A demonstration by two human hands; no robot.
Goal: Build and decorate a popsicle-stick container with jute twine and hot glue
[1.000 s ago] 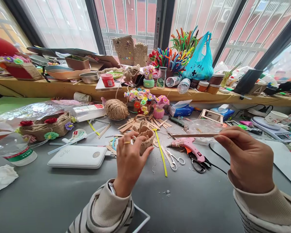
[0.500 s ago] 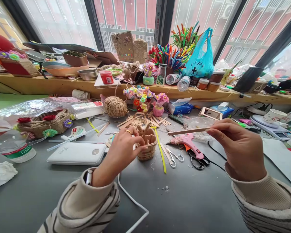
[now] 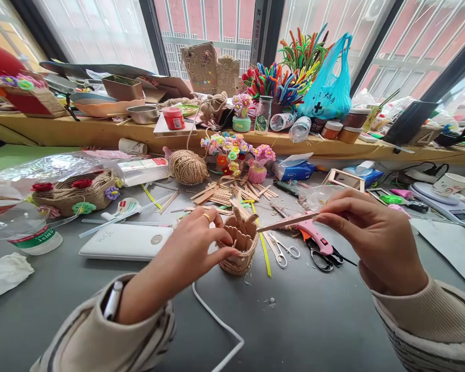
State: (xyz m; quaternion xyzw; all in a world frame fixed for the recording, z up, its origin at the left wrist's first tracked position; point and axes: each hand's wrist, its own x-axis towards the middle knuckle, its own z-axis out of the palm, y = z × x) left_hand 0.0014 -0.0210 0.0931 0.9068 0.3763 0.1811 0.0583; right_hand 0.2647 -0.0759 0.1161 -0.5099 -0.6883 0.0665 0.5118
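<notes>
- Left hand (image 3: 196,243): fingers closed on small stick basket (image 3: 240,249) (upright on grey table (image 3: 313,320)).
- Right hand (image 3: 366,235): pinches wooden stick (image 3: 284,222), tip near basket.

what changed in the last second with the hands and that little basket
The right hand carried the flat wooden craft stick left, toward the small stick-and-twine basket. The left hand shifted from its top to gripping its side. Pink glue gun stayed put.

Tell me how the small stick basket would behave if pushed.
The small stick basket looks light: thin wooden sticks and a twine band, so it would probably slide on the smooth grey table. It is tilted in the left hand, so it may tip easily. Uneven, protruding sticks suggest fragile joints.
</notes>
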